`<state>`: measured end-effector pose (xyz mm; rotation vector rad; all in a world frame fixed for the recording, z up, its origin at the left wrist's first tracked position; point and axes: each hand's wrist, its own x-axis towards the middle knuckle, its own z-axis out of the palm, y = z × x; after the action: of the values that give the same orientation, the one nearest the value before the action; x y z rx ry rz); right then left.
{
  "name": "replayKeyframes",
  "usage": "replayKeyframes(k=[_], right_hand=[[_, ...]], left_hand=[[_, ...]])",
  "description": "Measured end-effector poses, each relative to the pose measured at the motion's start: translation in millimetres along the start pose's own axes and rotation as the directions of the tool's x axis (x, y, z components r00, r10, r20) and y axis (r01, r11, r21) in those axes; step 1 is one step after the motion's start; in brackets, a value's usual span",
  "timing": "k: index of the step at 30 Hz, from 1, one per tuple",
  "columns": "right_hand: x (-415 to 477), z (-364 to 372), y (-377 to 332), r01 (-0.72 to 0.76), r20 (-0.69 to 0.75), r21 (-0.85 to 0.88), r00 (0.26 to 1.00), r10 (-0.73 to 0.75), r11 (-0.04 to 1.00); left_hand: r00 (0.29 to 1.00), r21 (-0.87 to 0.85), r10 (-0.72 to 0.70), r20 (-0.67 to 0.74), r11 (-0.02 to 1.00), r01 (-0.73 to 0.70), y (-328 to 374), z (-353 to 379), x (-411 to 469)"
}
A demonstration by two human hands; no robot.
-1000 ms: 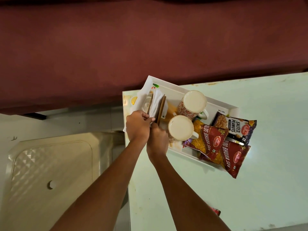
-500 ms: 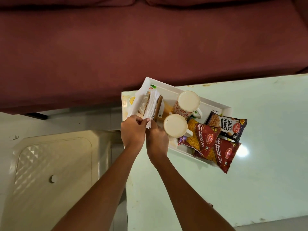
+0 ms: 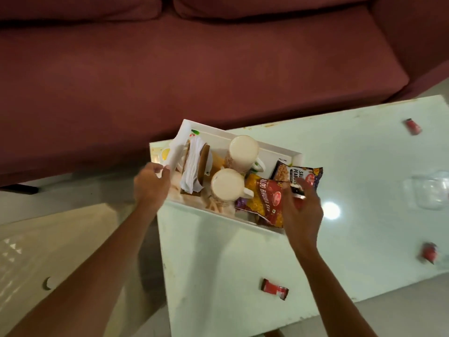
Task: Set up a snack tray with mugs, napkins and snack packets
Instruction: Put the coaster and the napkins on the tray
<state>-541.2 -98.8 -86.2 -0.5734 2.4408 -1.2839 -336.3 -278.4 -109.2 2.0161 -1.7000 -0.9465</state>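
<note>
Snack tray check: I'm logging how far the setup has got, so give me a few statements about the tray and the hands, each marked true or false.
1. Two mugs, one behind the other, stand upright in the white tray. True.
2. The napkins lie flat on the table outside the tray. False: they stand in a wooden holder inside the tray.
3. The left hand is at the tray's left end, fingers on its rim. True.
4. The right hand is closed around a mug handle. False: it is spread open over the snack packets.
5. The salted peanuts packet sits at the tray's right end. True.
6. No packets lie loose on the table. False: a small red packet lies near the front edge.
</note>
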Motion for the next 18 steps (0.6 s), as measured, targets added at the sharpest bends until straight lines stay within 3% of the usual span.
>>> replayKeyframes(k=[5,9,14,18], right_hand=[[31.5,-24.2,39.5,-0.378,-0.008,0.134,0.924,0.383,0.916],[51.8,-30.6,62.6,-0.58,0.166,0.309,0.813,0.558,0.754],[67.7,-33.9,86.6,-0.793,0.542,0.467,0.606,0.582,0.392],[76.6,-29.4,97.5,-0.816,0.608,0.497,0.571,0.552,0.296]], left_hand=[[0.994,0.088,-0.014,0.107,0.996,0.005,-0.8,17.1,26.5],[0.986,0.138,-0.081,0.149,0.989,0.06,-0.1,32.4,43.5],[0.976,0.15,-0.176,0.124,0.976,0.157,-3.1,45.4,66.2],[0.979,0.128,-0.183,0.093,0.977,0.171,-6.0,51.2,83.1]])
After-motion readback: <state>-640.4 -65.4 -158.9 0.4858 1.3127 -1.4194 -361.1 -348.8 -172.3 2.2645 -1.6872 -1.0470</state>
